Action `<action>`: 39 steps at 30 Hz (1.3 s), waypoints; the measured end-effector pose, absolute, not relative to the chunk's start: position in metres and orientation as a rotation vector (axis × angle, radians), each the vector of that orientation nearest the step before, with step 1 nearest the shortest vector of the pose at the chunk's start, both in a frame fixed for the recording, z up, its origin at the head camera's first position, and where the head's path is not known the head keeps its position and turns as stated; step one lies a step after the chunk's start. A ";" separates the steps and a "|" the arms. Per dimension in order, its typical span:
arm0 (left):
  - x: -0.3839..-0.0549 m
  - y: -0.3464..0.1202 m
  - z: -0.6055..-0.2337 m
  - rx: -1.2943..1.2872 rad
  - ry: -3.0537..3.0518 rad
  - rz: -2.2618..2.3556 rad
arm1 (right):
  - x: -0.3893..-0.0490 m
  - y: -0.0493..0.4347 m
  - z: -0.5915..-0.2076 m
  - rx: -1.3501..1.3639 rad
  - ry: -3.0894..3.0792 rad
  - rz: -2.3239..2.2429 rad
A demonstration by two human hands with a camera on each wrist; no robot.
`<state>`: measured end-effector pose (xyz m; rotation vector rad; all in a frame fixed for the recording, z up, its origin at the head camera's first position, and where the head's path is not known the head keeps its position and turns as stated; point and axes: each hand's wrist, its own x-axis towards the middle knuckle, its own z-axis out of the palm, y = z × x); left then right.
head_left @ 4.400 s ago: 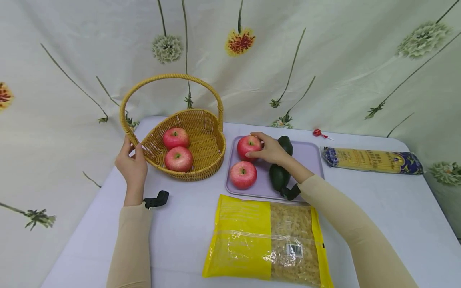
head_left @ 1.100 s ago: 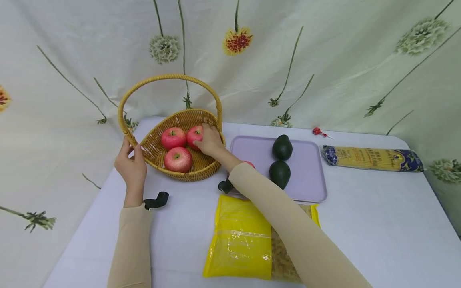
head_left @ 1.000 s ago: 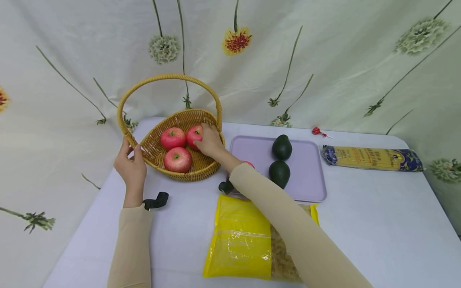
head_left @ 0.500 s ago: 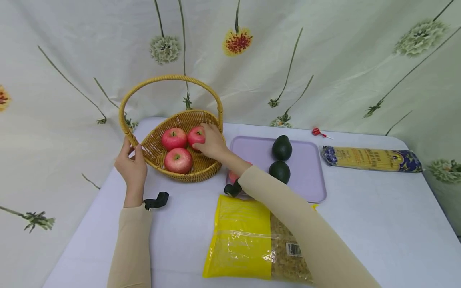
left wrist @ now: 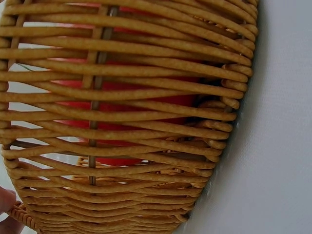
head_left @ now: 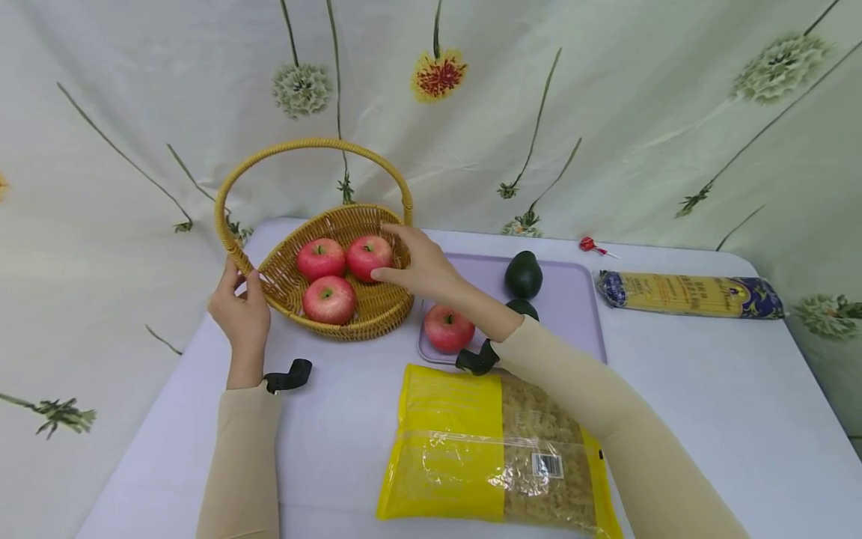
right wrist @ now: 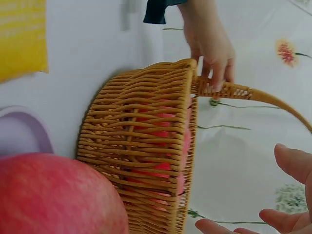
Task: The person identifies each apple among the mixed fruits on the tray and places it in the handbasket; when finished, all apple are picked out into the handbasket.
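A wicker basket [head_left: 377, 322] with a tall arched handle stands at the back left, holding three red apples, one of them the right-hand apple [head_left: 369, 258]. My left hand [head_left: 241, 311] pinches the foot of the basket's handle at its left side. Over the basket's right rim hovers my right hand [head_left: 427, 266], thumb and fingers spread around nothing, just right of that apple. Another apple [head_left: 449, 328] sits on the lilac tray [head_left: 572, 322], below my right wrist. In the left wrist view the basket's woven wall [left wrist: 122, 117] fills most of the frame, red showing through.
Two avocados lie on the tray, the rear avocado [head_left: 524, 275] in full view, the front one [head_left: 524, 308] partly behind my right forearm. In front lies a yellow pasta bag [head_left: 451, 449]. Farther right are a spaghetti packet [head_left: 687, 294] and a red lollipop [head_left: 588, 244].
My right hand carried an apple from the tray into the basket, let it go, and has since drawn back up and right. My left hand keeps its grip on the handle.
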<state>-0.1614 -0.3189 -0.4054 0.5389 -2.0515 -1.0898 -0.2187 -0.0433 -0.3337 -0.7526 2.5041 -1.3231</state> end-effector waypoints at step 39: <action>-0.163 -0.319 -0.406 0.554 -2.070 -1.066 | -0.185 0.073 -0.355 -0.671 2.319 -1.598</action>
